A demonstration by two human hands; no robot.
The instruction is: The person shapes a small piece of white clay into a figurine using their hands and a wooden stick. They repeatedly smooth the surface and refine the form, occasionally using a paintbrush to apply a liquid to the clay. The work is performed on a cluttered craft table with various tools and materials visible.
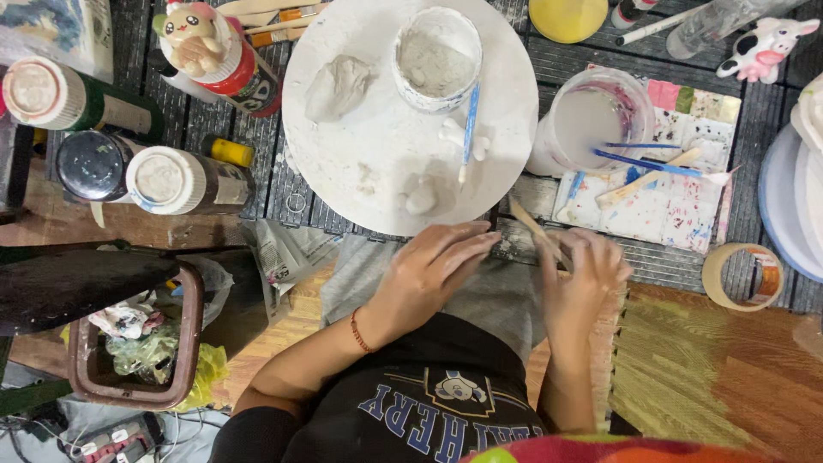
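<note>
Right hand [579, 279] pinches a wooden stick [536, 230]; left hand [433, 270], fingers flat and together, lies just beside it, below the white board [377, 146].

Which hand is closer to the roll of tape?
Right. The right hand sits just beside the roll of tape, holding a thin wooden stick. The left hand is farther off, below the white round board, on the far side of the right hand.
</note>
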